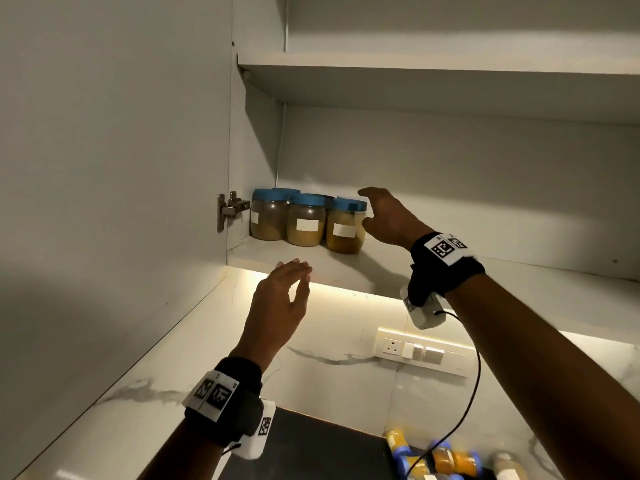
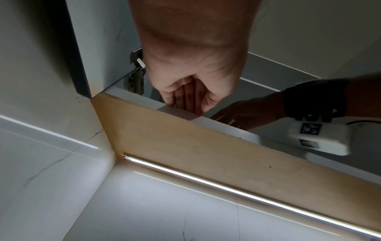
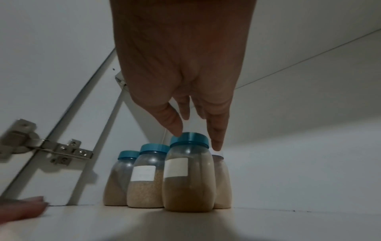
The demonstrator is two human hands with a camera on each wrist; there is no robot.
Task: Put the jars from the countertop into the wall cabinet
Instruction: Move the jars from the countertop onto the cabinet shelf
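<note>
1. Shelved jars [image 1: 306,218] stand upright, packed tight in the far-left corner of the wall cabinet's bottom shelf [image 1: 346,268], next to the door hinge [image 1: 230,209]. Prob. packed so to leave room to the right for more.
2. Right hand [image 1: 388,216] is spread just beside the front-right jar [image 3: 188,172], fingers [image 3: 216,130] straight around its blue lid, gripping nothing. Looks like a release or a last nudge into line.
3. Left hand [image 1: 280,303] hangs relaxed and spread below the shelf's front edge, holding nothing; likely free for the next pick.
4. More jars [image 1: 446,459] lie on the desk [image 1: 346,393] at bottom right, so task is only partly done.
</note>
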